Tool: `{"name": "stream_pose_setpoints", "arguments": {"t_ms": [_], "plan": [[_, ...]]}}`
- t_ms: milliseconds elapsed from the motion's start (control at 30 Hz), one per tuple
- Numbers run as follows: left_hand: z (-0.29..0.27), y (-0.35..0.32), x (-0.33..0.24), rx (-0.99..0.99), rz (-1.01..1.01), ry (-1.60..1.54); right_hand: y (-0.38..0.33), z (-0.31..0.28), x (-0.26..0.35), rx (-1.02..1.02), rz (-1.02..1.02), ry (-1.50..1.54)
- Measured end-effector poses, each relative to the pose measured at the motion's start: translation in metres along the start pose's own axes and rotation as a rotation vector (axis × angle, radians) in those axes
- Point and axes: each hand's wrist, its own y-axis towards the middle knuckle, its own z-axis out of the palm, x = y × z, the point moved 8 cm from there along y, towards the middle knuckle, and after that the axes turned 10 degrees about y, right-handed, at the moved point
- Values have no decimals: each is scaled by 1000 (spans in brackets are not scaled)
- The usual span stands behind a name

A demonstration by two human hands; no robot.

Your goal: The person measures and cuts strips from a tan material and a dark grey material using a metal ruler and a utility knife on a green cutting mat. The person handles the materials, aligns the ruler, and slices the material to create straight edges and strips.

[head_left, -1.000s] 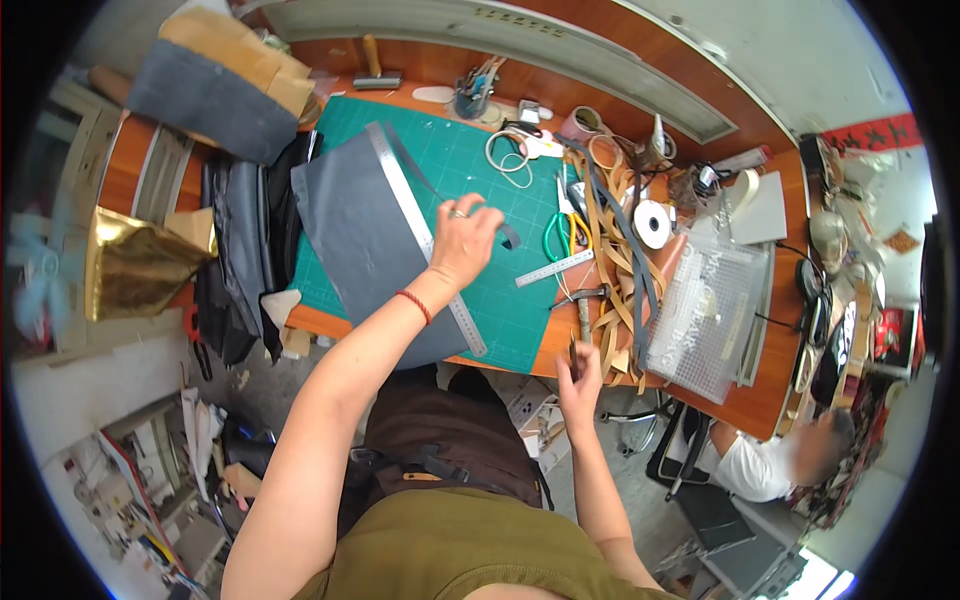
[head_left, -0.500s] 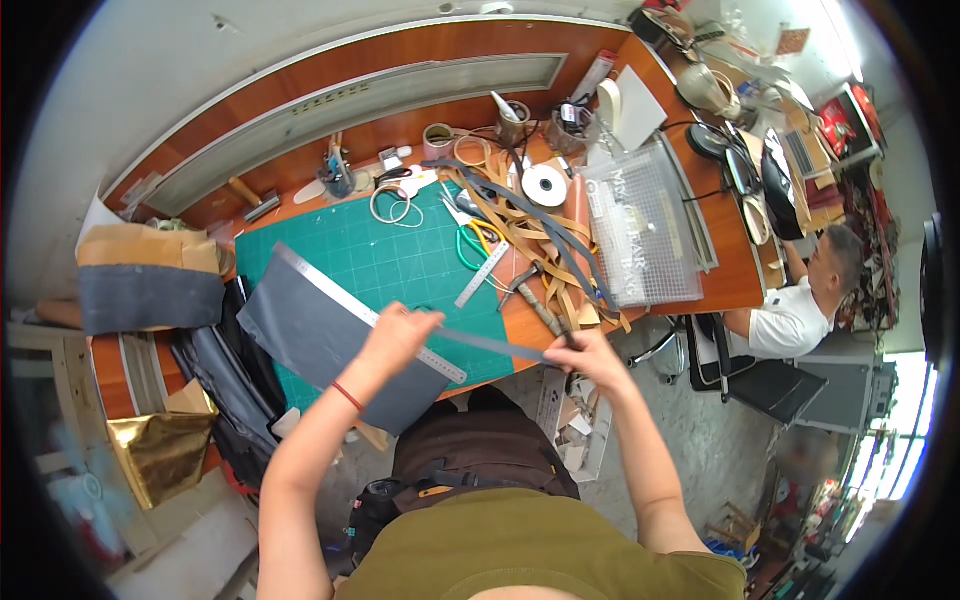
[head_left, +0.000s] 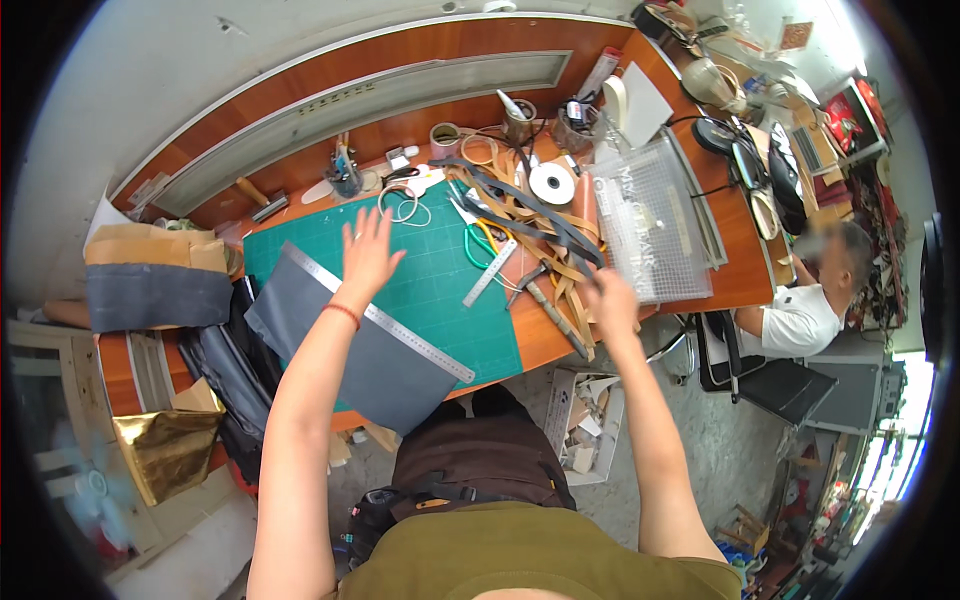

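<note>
My left hand (head_left: 368,250) is open with its fingers spread, over the green cutting mat (head_left: 430,300). Below it lies a dark grey sheet of leather-like material (head_left: 350,350), a long steel ruler (head_left: 400,338) resting slantwise across it. At the right, my right hand (head_left: 614,305) is slightly blurred, its fingers closed on the end of a dark strip (head_left: 575,238) at the pile of tan strips (head_left: 572,285). A hammer (head_left: 552,315) lies just left of that hand. Scissors with green and yellow handles (head_left: 480,242) and a short ruler (head_left: 490,273) sit between my hands.
Along the back stand a pen cup (head_left: 344,178), a white spool (head_left: 551,184) and tins. A clear gridded plate (head_left: 655,225) lies at the right. Folded material (head_left: 155,285) hangs over the left edge. A scrap box (head_left: 585,425) is below; a person (head_left: 800,315) sits at far right.
My left hand has let go of the thin dark strip and moved up over the mat, fingers spreading. My right hand has moved up and right to the strip pile.
</note>
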Motion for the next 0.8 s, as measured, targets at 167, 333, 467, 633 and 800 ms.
{"name": "stream_pose_setpoints", "arguments": {"t_ms": [167,333,467,633,800], "plan": [[76,-98,115,292,-388,60,-112,163,61,657,3,151],[96,-116,147,222,-499,-13,-146,223,104,633,-62,67],[116,-124,141,88,-513,-45,-146,237,96,679,-65,82],[120,-125,134,-36,-555,14,-132,235,95,698,-35,187],[120,-128,136,-40,-594,81,-103,223,88,682,18,478]]}}
